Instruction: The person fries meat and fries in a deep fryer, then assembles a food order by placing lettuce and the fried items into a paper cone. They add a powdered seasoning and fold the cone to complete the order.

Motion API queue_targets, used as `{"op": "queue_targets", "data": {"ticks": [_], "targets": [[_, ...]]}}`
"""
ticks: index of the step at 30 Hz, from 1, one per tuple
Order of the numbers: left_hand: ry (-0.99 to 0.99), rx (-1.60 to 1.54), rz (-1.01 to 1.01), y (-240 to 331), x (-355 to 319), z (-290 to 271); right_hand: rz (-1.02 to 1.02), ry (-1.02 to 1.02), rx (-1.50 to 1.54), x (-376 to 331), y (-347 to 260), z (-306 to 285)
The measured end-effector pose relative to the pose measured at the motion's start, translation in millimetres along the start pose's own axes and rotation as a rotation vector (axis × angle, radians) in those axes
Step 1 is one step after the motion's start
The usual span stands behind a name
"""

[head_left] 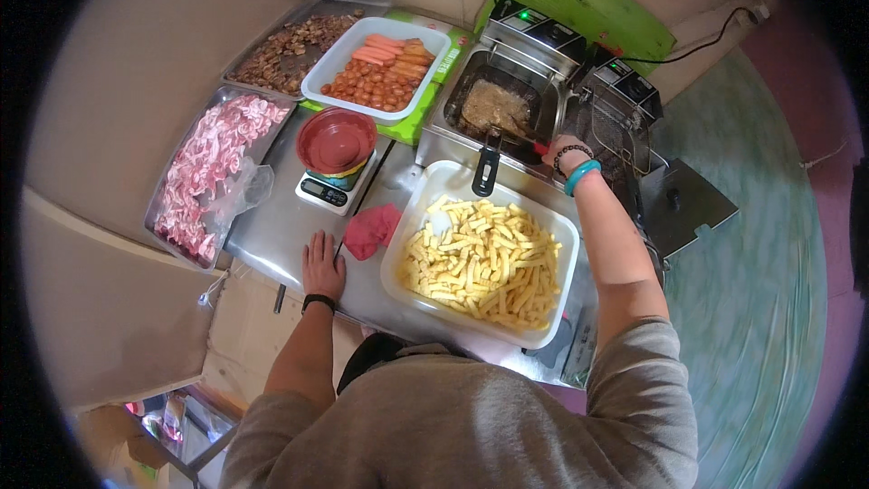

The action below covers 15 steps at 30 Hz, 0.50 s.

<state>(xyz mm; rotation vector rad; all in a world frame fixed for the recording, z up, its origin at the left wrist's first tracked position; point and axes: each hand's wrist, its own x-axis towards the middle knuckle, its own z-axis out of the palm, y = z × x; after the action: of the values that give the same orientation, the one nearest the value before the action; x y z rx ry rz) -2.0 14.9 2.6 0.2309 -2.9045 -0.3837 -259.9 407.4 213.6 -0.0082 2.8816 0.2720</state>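
My right hand (565,152) is closed around a red-handled utensil (540,148). Its far end reaches into the left deep fryer, where food simmers in a basket of bubbling oil (494,107); its tip cannot be made out. The black handle (486,170) of that basket sticks out over a white tub (389,264) of pale cut fries (484,258). Flat on the steel counter (264,222), fingers spread, lies my left hand (323,269), holding nothing. Close to it rests a crumpled red cloth (370,230).
A brown bowl (336,140) sits on a white kitchen scale (330,192). Behind stands a white tub (312,89) of sausages. Trays of raw sliced meat (210,163) and browned pieces (294,50) lie left. The right fryer (611,118) has a metal lid (692,204) beside it.
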Motion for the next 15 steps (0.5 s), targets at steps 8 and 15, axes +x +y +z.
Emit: {"op": "queue_targets", "data": {"ticks": [8,15], "targets": [[-0.021,-0.003,-0.027,-2,0,1,0.089,0.142,0.099,7,10,-14],[-0.023,-0.006,-0.037,4,5,0,0.132,0.043,0.111,37,11,3]]}}
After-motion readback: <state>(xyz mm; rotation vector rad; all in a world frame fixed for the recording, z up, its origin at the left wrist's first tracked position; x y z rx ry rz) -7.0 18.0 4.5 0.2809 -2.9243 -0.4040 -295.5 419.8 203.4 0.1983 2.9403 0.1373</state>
